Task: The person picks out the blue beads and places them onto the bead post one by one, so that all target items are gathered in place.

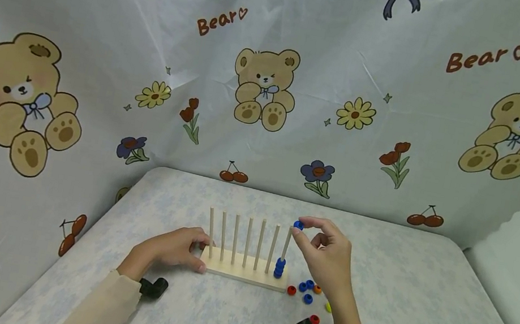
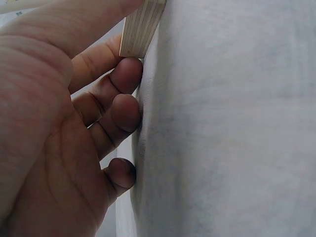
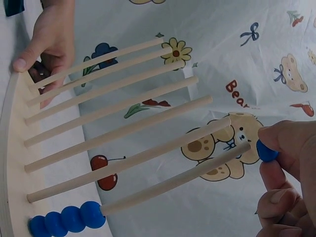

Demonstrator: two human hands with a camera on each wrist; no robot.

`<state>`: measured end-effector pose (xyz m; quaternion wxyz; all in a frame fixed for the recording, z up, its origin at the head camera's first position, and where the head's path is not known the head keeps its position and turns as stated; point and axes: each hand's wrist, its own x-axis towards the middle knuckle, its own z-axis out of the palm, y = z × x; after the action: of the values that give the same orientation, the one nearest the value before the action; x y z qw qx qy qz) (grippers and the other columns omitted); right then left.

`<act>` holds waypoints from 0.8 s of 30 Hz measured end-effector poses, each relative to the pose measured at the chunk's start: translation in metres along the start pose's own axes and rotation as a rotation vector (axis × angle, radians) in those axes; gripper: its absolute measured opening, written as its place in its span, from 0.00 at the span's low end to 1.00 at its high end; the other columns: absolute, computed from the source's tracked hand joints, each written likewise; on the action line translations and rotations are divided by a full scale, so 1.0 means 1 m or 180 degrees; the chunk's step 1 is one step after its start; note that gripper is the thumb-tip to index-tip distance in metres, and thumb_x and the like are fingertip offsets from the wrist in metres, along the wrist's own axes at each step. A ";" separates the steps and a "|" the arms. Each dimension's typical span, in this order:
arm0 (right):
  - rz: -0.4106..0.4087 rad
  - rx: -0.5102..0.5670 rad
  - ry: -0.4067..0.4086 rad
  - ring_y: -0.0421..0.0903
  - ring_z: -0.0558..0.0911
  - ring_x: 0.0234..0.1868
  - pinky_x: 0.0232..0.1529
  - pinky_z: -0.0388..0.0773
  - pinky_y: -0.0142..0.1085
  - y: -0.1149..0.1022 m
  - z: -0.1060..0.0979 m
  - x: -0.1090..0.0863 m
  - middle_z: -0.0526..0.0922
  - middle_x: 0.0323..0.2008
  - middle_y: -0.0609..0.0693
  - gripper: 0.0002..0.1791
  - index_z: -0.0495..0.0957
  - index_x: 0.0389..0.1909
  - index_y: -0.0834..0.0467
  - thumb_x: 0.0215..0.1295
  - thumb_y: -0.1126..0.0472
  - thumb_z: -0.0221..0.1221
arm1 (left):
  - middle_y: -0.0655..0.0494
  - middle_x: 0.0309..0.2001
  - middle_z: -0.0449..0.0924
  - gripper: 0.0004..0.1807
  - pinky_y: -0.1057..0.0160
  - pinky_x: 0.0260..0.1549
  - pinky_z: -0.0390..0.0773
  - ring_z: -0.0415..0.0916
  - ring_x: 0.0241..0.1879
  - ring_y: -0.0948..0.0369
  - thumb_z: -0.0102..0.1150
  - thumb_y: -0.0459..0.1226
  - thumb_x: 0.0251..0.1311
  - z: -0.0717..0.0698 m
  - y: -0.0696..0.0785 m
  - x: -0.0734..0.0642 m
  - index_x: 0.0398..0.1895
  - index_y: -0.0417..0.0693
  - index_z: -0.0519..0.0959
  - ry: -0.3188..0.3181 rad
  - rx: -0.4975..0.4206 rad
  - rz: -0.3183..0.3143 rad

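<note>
A light wooden peg board [image 1: 241, 276] with a row of several upright pegs stands on the table. My left hand [image 1: 177, 247] holds its left end, thumb at the front and fingers behind; the left wrist view shows the layered end of the base [image 2: 140, 32] by the fingertips. Between thumb and index finger, my right hand [image 1: 329, 257] pinches a blue bead [image 3: 267, 151] at the tip of the rightmost peg [image 3: 177, 185]. In the right wrist view the bead sits just off that tip. Several blue beads [image 3: 73, 218] are stacked at the foot of this peg.
Loose beads lie right of the board under my right forearm: blue beads [image 1: 307, 299], a red bead [image 1: 292, 290], an orange bead [image 1: 318, 289], a partly hidden yellow bead [image 1: 328, 307] and another red bead [image 1: 314, 320]. A bear-printed cloth [image 1: 292, 156] hangs behind the table [image 1: 213, 320].
</note>
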<state>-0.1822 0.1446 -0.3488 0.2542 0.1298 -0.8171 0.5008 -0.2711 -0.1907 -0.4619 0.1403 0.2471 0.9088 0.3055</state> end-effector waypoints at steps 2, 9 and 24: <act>-0.0022 -0.0010 -0.0002 0.40 0.68 0.18 0.18 0.63 0.31 0.000 0.001 0.000 0.83 0.40 0.54 0.10 0.84 0.43 0.61 0.59 0.68 0.69 | 0.63 0.39 0.75 0.24 0.63 0.39 0.70 0.69 0.39 0.61 0.78 0.54 0.47 0.000 -0.001 0.000 0.49 0.66 0.82 -0.0004 0.0017 0.0005; -0.0184 -0.0088 -0.0059 0.38 0.68 0.19 0.20 0.65 0.32 0.044 0.008 0.004 0.83 0.43 0.45 0.12 0.85 0.46 0.49 0.61 0.59 0.71 | 0.64 0.39 0.75 0.24 0.63 0.39 0.70 0.69 0.39 0.61 0.77 0.54 0.46 0.001 -0.005 0.001 0.49 0.67 0.82 -0.0004 -0.0002 0.0005; -0.0226 -0.0207 -0.0117 0.38 0.69 0.19 0.23 0.67 0.32 0.044 0.010 0.003 0.84 0.43 0.45 0.13 0.85 0.47 0.50 0.61 0.59 0.71 | 0.63 0.40 0.75 0.24 0.64 0.39 0.69 0.68 0.39 0.62 0.77 0.54 0.47 0.001 -0.005 0.000 0.49 0.67 0.81 0.0011 -0.0029 0.0003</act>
<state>-0.2082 0.1560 -0.3836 0.2608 0.1597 -0.8324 0.4622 -0.2724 -0.1935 -0.4662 0.1397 0.2464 0.9075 0.3102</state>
